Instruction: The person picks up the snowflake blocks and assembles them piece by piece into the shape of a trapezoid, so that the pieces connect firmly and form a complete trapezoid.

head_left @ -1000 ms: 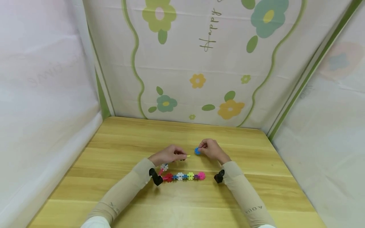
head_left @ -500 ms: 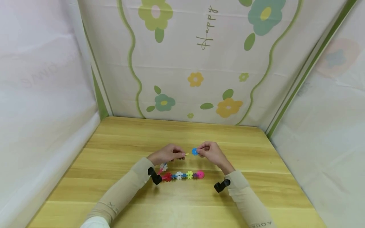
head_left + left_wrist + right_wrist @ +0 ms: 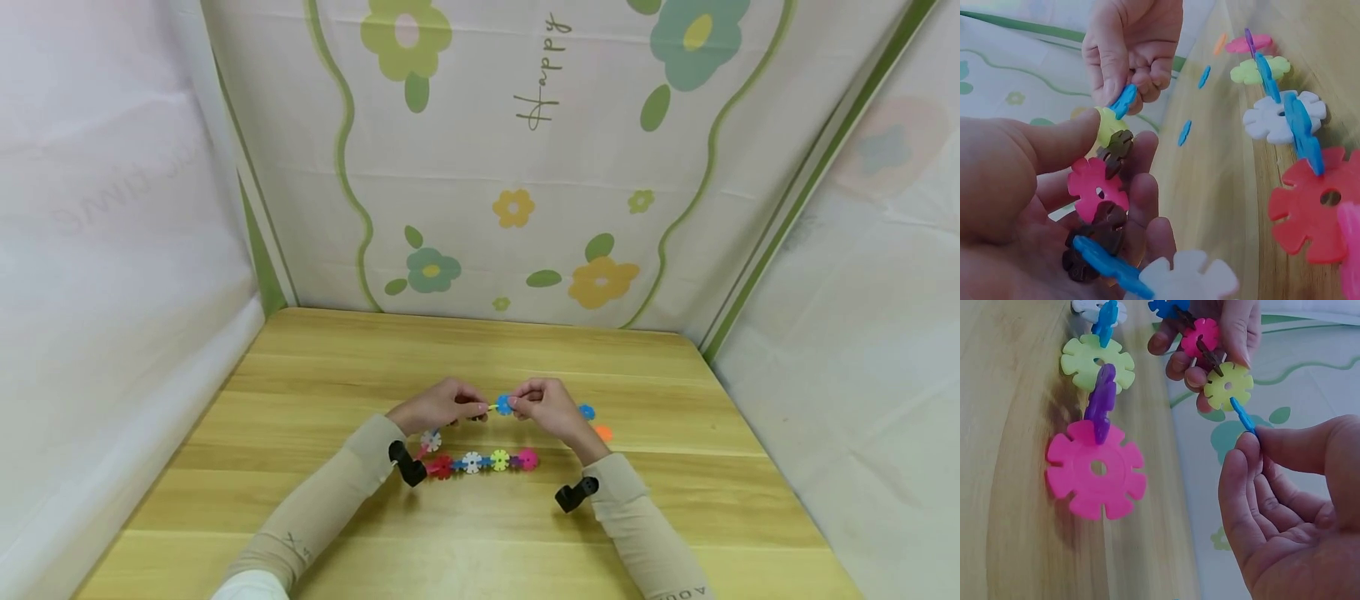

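My left hand [image 3: 444, 405] pinches a yellow notched snowflake disc [image 3: 1229, 386] between thumb and fingers. That disc ends a chain running back over the palm, with brown, a pink disc [image 3: 1088, 187], brown, blue and a white disc [image 3: 1188, 278]. Facing it, my right hand [image 3: 551, 410] pinches a blue snowflake disc [image 3: 1244, 416] by its edge. The blue disc stands crosswise to the yellow one, its far edge right at the yellow disc's rim. Fingers hide part of both discs.
Across the wooden table [image 3: 480, 533] lies the chain's other arm, from a red disc [image 3: 1310, 219] through white and yellow-green to a pink end disc [image 3: 1097, 469]. A loose blue disc [image 3: 587, 412] and an orange disc [image 3: 603, 432] lie beyond my right wrist.
My right hand has moved left, bringing the blue disc up to the yellow one. My left hand has barely moved. Loose blue and orange discs now show beside my right wrist.
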Demonstrator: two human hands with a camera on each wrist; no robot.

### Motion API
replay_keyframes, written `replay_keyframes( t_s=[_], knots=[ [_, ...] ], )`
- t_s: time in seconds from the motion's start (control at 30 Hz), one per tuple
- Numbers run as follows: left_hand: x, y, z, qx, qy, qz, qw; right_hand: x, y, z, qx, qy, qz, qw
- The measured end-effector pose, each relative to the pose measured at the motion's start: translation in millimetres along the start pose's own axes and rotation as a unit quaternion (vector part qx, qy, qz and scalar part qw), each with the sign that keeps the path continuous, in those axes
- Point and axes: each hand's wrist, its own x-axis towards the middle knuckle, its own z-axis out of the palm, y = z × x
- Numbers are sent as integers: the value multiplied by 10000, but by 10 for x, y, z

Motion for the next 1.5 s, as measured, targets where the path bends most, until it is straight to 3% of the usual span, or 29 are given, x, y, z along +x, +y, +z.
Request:
replay_keyframes(
  t_s=[0.3,0.63,0.9,1.03,1.13,1.3,1.4,1.5],
  knots=[
    [12,57,38,57,216,93,9997,6,3,88,-52,355,-407,9985],
    [47,-19,57,238,198,429,9986,1,-10,189,-169,587,-58,9981],
    [40,12,45,258,303,344,9986,5,-67,262,16,934,97,9956],
    [45,42,27,362,219,415,9982,-6,-86,266,81,892,94,9959],
    [48,64,14,359,83,411,9985,-5,-87,202,11,599,18,9982],
    [43,65,-14,401,-111,109,9991,-2,-53,-22,-265,10,-186,9995],
    [34,41,-30,424,-154,-41,9990,-26,-2,-238,-649,2,-361,9972],
    [37,9,-51,338,-179,-84,9992,-96,47,-510,-1363,211,-485,9893]
  ],
)
